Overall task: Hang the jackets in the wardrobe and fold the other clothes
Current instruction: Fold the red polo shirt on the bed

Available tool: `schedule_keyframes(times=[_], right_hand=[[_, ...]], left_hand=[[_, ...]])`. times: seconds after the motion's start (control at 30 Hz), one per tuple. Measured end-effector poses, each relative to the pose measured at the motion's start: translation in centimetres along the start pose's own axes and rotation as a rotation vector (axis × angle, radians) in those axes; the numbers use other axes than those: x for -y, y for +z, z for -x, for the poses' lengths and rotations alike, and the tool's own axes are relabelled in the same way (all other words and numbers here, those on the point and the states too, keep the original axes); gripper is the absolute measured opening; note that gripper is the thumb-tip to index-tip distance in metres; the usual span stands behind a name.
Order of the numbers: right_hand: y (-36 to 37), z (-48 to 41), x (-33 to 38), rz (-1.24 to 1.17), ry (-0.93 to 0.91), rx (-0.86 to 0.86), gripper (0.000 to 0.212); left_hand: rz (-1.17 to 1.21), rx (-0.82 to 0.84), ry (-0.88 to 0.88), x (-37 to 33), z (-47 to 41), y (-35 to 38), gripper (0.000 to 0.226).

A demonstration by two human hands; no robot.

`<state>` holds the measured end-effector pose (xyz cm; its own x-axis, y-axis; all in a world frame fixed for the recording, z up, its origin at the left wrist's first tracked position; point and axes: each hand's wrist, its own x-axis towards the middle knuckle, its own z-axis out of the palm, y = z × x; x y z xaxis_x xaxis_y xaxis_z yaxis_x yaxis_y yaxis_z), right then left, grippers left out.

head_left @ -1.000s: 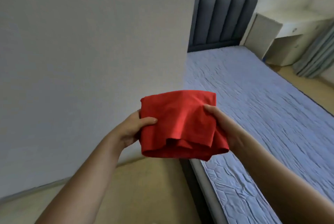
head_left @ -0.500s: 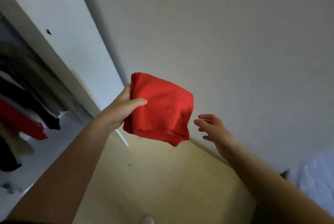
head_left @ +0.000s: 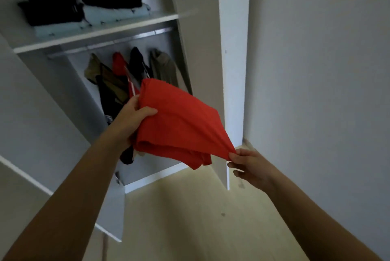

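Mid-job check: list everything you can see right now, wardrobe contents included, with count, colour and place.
folded red garment: one, red, held up in front of the open wardrobe
folded black clothes: two piles, black, on the shelf
folded pale blue clothes: at least two, pale blue, under the black piles
shelf: one, white, upper wardrobe
rail: one, grey metal, just under the shelf
hanging garments: at least four, khaki, red, dark, grey-green, on the rail
wardrobe door: one, white, open, right of the hanging garments
wall: one, off-white, far right
floor: pale wood, below
left hand: one, grips the garment's left edge, thumb on top
right hand: one, pinches its lower right corner
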<state>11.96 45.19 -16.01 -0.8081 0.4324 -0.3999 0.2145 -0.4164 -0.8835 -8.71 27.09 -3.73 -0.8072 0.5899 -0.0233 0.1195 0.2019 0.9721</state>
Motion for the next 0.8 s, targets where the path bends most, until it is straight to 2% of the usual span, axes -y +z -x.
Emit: schedule_keyframes(times=[0.07,0.1,0.2,0.27,0.33,0.43,0.47,0.63,0.7,0.8], right_hand=[[2.9,-2.9,0.5,0.094,0.029,0.116,0.001],[4.4,-4.2,0.6,0.154,0.055,0.195,0.009],[8.0,-7.7,1.3,0.24,0.096,0.382,0.05],[9.9,-10.9,2.2,0.152,0.088,0.455,0.085],[11.3,-14.3,3.4,-0.007,0.114,0.546,0.103],[13.9,-18.8,5.3,-0.139,0.054,0.785,0.093],[14.8,-20.3,6.0,-0.143,0.038,0.813,0.089],[18.9,-29.1,10.4,-0.035,-0.019,0.716,0.094],[20.7,-32.6,12.7,-0.015,-0.025,0.669,0.079],[24.1,-37.5,16.9,0.026,-0.019,0.649,0.039]], left_hand=[[0.031,-0.015,-0.037,1.0,-1.5,-3.8,0.053],[0.055,-0.014,-0.056,1.5,-2.1,-5.2,0.051],[0.126,0.017,-0.09,2.5,-3.4,-8.3,0.056],[0.151,0.039,-0.089,3.0,-4.5,-10.5,0.062],[0.168,0.057,-0.069,3.5,-6.1,-12.3,0.058],[0.162,0.052,-0.057,4.4,-9.4,-14.3,0.053],[0.16,0.032,-0.055,4.7,-10.6,-14.9,0.052],[0.204,-0.106,-0.098,6.3,-17.5,-18.6,0.055],[0.249,-0.154,-0.13,6.3,-20.2,-20.1,0.055],[0.295,-0.195,-0.173,5.6,-24.1,-22.3,0.075]])
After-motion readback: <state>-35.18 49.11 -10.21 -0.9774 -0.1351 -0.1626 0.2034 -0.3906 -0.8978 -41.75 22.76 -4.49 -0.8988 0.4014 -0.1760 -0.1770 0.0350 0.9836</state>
